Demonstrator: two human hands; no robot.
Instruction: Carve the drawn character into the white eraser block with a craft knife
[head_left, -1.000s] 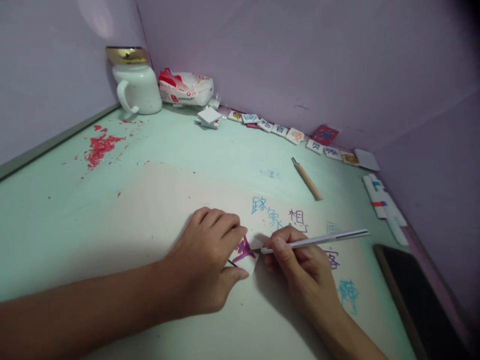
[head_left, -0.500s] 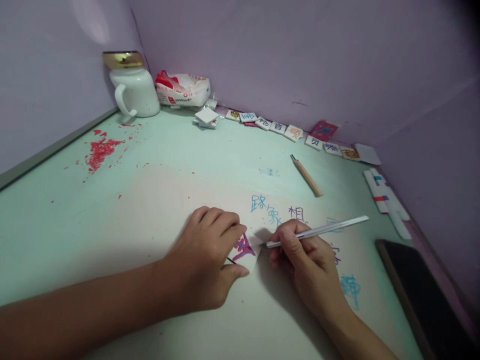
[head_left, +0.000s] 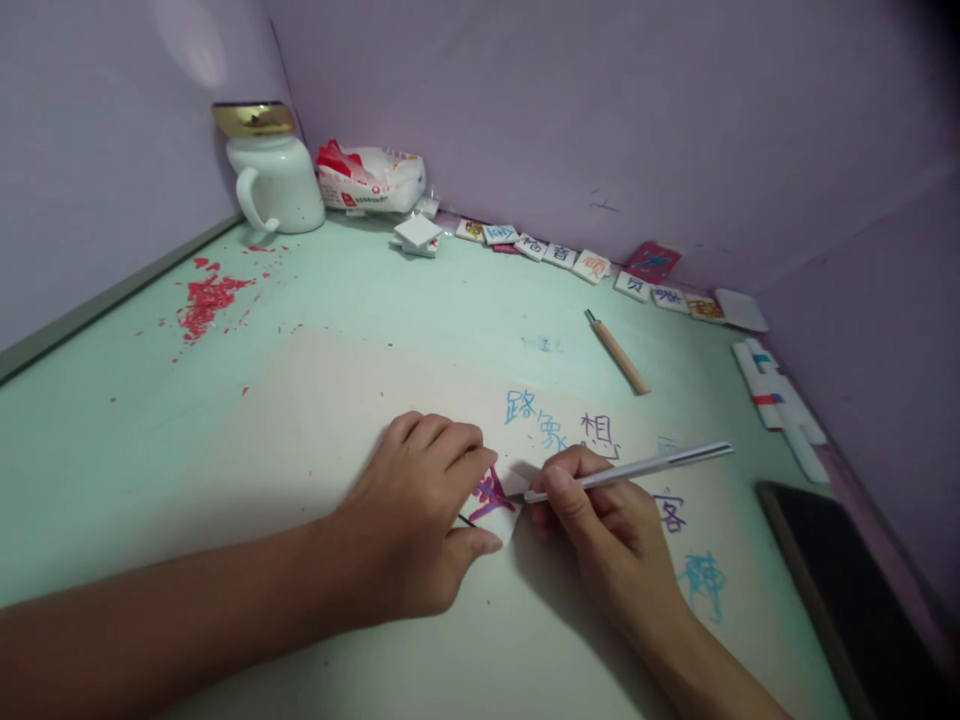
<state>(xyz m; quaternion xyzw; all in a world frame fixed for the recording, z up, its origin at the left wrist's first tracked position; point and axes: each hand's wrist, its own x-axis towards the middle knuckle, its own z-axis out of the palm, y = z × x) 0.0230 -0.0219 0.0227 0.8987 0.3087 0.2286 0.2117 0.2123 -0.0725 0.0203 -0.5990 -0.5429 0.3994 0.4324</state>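
Observation:
My left hand (head_left: 420,515) is closed around a small white square tile (head_left: 506,530), gripping it by its edges against the table. A character in purple and red strokes covers the tile's face, partly hidden by my fingers. In my right hand (head_left: 607,535) is a slim silver craft knife (head_left: 667,460), held like a pen. Its blade end touches or nearly touches the tile's right edge; exact contact is hard to make out. A wooden-handled carving tool (head_left: 619,352) lies on the table beyond my right hand.
Lettered tiles (head_left: 561,255) line the back wall, beside stacked blank tiles (head_left: 418,235). A white mug (head_left: 281,185) and a tissue pack (head_left: 375,180) stand back left, near red shavings (head_left: 206,305). White markers (head_left: 780,405) and a dark phone (head_left: 847,590) lie right. Written characters (head_left: 598,430) mark the tabletop.
The knife's tip has shifted slightly down and left toward the tile, and its handle has rolled a little in my right hand. My left hand keeps its hold; the view moves slightly.

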